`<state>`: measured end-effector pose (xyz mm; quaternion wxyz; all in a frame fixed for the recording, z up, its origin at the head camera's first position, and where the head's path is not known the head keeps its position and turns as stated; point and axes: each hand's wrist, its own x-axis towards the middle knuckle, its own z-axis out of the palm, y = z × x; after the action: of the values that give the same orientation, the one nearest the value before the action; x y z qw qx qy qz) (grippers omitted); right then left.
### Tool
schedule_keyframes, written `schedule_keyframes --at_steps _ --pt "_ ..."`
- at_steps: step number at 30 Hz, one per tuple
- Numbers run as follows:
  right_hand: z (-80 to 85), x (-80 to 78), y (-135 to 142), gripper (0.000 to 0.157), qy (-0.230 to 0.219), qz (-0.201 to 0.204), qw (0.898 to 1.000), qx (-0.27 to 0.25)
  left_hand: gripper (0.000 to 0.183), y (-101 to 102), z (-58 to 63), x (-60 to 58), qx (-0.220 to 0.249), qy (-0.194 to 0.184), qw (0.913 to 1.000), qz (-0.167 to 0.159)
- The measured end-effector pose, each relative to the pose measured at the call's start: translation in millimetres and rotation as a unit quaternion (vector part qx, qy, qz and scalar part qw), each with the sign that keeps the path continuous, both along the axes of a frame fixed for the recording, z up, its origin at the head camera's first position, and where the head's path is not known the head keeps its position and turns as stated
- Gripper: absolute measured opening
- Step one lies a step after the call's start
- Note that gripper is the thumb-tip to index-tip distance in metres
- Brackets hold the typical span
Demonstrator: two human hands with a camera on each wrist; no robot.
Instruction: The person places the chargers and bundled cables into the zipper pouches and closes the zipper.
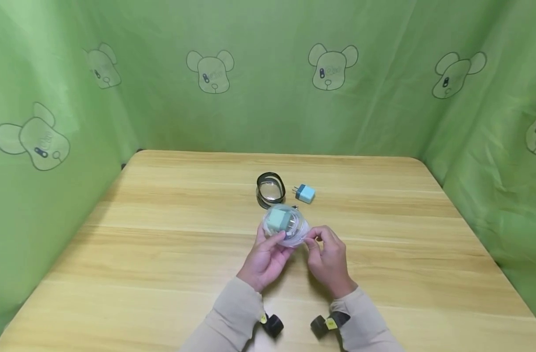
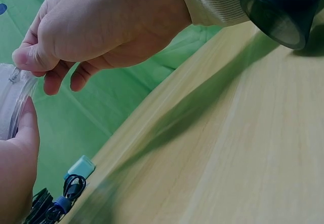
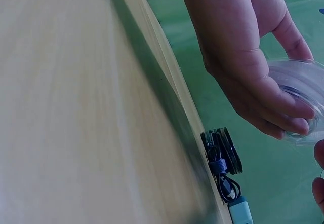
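My left hand [image 1: 265,261] holds a clear round case [image 1: 304,235] above the table, thumb on its front and fingers behind. Inside the case lie a mint-green plug charger [image 1: 279,218] with metal prongs and a coiled white cable [image 1: 294,229]. At the case's right edge, my right hand [image 1: 329,259] pinches a small tab with thumb and forefinger. The left wrist view shows this pinch close up, at a small metal zip pull [image 2: 15,75] on the rim. In the right wrist view the left hand's fingers [image 3: 283,102] curl around the clear case.
Beyond the hands, a round clear case with black rims [image 1: 258,198] stands on the wooden table [image 1: 184,205]. Right of it lies a light-blue plug charger [image 1: 305,194] with a dark prong end. A black cable [image 2: 73,188] bundled with a blue strap lies near them. Green curtains [image 1: 268,122] surround the table.
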<state>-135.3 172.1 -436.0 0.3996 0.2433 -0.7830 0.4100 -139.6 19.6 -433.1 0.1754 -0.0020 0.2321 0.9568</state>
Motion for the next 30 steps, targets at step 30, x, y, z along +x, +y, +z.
schedule_keyframes --at_steps 30 --pt "2.4 1.6 -0.9 0.021 -0.015 -0.021 1.0 -0.01 0.081 -2.1 0.1 -1.0 -0.001 0.0 1.0 -0.004"
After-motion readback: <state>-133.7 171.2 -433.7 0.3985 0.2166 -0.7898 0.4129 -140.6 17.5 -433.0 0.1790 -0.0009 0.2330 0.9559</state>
